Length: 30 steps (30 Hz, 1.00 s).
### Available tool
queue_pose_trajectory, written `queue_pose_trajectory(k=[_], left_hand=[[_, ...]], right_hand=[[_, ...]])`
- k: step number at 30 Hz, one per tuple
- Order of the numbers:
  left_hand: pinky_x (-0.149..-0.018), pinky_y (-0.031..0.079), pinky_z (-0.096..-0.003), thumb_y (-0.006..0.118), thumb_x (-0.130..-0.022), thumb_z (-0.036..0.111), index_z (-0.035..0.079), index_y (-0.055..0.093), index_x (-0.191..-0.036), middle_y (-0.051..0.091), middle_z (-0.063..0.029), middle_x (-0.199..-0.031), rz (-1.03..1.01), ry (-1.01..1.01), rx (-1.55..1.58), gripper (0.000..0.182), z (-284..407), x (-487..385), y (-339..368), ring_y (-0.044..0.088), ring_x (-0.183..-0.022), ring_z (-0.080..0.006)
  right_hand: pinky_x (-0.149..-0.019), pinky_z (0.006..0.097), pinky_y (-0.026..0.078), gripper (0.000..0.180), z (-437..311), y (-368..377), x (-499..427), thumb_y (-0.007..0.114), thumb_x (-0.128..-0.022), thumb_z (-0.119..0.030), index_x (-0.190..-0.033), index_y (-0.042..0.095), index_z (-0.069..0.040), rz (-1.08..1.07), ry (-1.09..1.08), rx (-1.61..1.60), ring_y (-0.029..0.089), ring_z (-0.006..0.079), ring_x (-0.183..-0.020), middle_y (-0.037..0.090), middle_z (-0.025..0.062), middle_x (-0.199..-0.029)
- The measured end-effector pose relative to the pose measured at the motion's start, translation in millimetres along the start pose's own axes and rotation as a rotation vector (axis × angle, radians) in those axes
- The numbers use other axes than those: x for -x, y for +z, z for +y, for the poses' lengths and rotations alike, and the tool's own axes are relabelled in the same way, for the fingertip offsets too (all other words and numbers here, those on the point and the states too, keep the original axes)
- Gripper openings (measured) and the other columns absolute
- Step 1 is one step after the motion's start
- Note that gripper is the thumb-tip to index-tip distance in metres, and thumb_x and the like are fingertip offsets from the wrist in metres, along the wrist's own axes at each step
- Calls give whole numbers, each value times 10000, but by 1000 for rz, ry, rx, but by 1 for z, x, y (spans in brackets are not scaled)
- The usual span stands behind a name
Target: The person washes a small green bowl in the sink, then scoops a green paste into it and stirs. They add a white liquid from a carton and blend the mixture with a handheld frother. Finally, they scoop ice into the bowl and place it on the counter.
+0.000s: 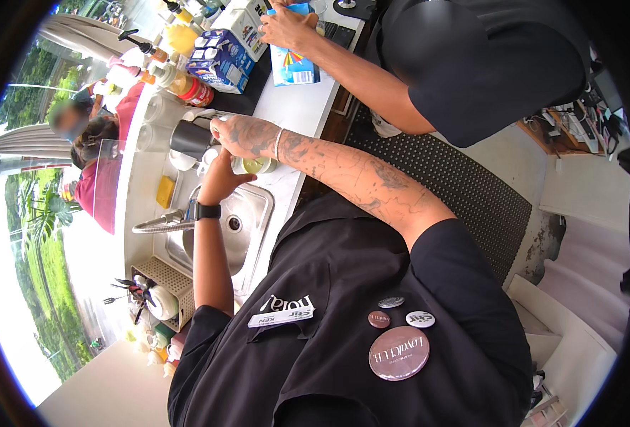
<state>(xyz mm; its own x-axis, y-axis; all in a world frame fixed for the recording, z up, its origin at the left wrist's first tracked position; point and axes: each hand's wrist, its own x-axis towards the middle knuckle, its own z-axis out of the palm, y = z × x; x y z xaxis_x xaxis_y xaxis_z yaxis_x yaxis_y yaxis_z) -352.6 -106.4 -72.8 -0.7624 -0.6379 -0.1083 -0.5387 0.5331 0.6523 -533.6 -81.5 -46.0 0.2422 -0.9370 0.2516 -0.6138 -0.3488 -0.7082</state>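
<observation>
A dark metal pitcher (189,139) is tilted on its side above the counter beside the sink, and the fingers of my right hand (248,136) are closed at its handle. My left hand (223,176) is just below, thumb spread; its fingers run up beneath my right hand and are partly hidden, so their hold cannot be told. Close to the left thumb stands a clear glass with green contents (253,165). White cups (182,159) sit under and beside the pitcher.
A steel sink (261,205) with a flexible faucet (160,227) lies nearby. A yellow sponge (166,191), perforated utensil basket (179,283), glass jars (152,137), pump bottles (147,49) and purple cartons (220,61) surround it. A co-worker's hands (289,26) hold a blue carton (293,66).
</observation>
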Motion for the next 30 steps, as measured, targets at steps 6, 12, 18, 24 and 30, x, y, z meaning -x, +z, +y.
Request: queue_pose_trajectory(k=[6, 12, 18, 24, 30], left_hand=[[-938, 475, -428, 887, -635, 151, -2, 370, -1374, 635, -228, -1197, -27, 4, -12, 915, 5, -3, -3, 579, -1145, -407], [-953, 471, -422, 893, -624, 163, 6, 227, -1475, 620, -234, -1233, -36, -30, -23, 1092, 13, -1, -4, 568, -1171, -403], [-961, 468, -416, 898, -620, 173, 11, 218, -1488, 619, -238, -1235, 6, -21, 1, 1115, 5, 0, 0, 569, -1178, -398], [-990, 462, -404, 888, -635, 145, 42, 151, -1531, 587, -260, -1273, -106, -29, -62, 1165, 8, -4, -6, 552, -1203, -401], [-1008, 451, -404, 882, -635, 128, 47, 158, -1538, 559, -242, -1326, 58, -1, 108, 1161, 18, 1, -1, 523, -1251, -382]], right_hand=[[-765, 456, 505, 150, -2, -2, 7, 515, -919, -133, -1022, 523, -24, 6, 1, 8, 658, 379, -845, 667, 199, -853], [-779, 448, 516, 155, -6, -2, 12, 491, -931, -135, -1031, 522, -21, 93, 105, -120, 666, 376, -860, 672, 202, -867], [-815, 437, 506, 177, -7, -10, 18, 544, -898, -143, -1034, 538, -30, -74, 29, 20, 665, 362, -920, 680, 202, -899], [-834, 429, 503, 167, -11, 0, 13, 490, -917, -131, -1035, 542, -25, 3, 90, -95, 657, 359, -936, 669, 205, -920], [-804, 443, 509, 190, -7, -19, 21, 498, -935, -166, -1024, 545, -5, 43, 115, -104, 659, 371, -891, 668, 217, -871]])
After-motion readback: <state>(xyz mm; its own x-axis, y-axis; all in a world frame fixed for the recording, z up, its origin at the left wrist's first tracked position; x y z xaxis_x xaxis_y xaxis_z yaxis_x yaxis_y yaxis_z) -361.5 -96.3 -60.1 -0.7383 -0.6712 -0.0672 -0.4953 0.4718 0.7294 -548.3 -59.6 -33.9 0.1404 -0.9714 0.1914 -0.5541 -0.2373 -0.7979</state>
